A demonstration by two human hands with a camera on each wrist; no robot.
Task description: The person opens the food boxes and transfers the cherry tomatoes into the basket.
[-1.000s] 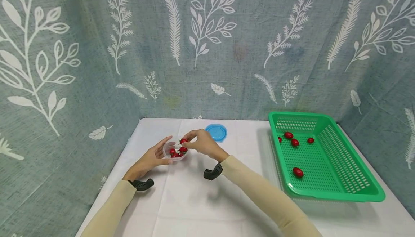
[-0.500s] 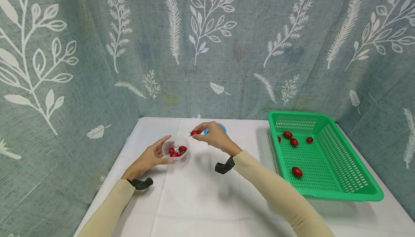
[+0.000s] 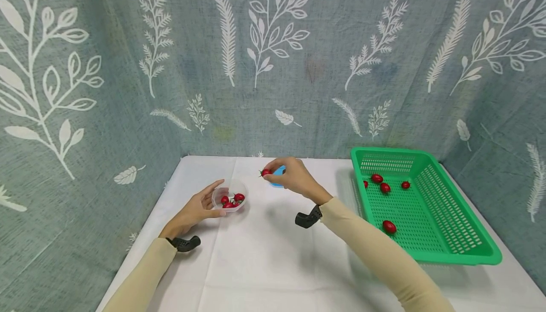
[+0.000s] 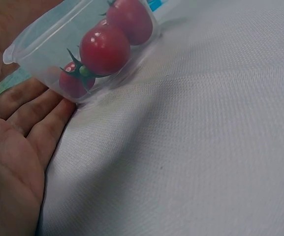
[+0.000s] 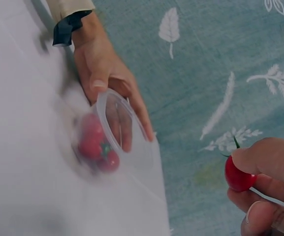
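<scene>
Above the table (image 3: 256, 260), right fingers (image 5: 242, 199) pinch a tomato (image 5: 237, 176).

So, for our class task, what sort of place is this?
Probably a staged tabletop booth: grey-green leaf-printed fabric hangs behind and beside a white cloth-covered table, where a green rectangular plastic basket holds small red tomatoes.

Grey-green fabric wall (image 3: 239, 134), back plus both sides, white leaf and fern prints (image 3: 228, 44), slight wrinkles. Counter (image 3: 256, 269) white-clothed, fold creases, far edge near back fabric. Diffuse light, soft shadows.
</scene>
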